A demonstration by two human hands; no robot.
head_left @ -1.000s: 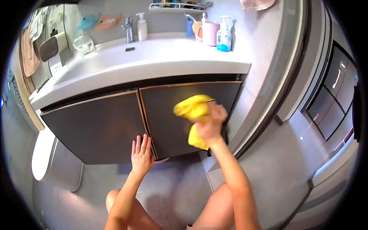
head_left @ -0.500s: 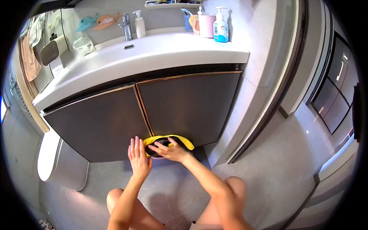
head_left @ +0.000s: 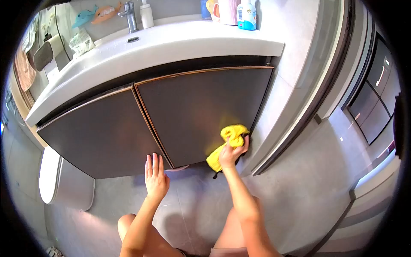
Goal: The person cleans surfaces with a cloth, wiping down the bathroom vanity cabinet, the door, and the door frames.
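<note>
A bunched yellow cloth with dark edging is gripped in my right hand, at the lower right corner of the right cabinet door. Part of the cloth hangs down to the left, below the door's bottom edge. My left hand has its fingers stretched upward at the lower right part of the left cabinet door, holding nothing. Whether its fingertips press on the door is hard to tell. A small pinkish rounded thing shows just under the doors, mostly hidden.
Above the doors runs the white washbasin with a chrome faucet. A blue-and-white pump bottle and a pink mug stand on its right end. The toilet is at left, a door frame at right.
My right hand has moved right along the door with the cloth, which has gone from spread flat to bunched. My left hand stays near the doors' lower edge. The view has tilted slightly down.
</note>
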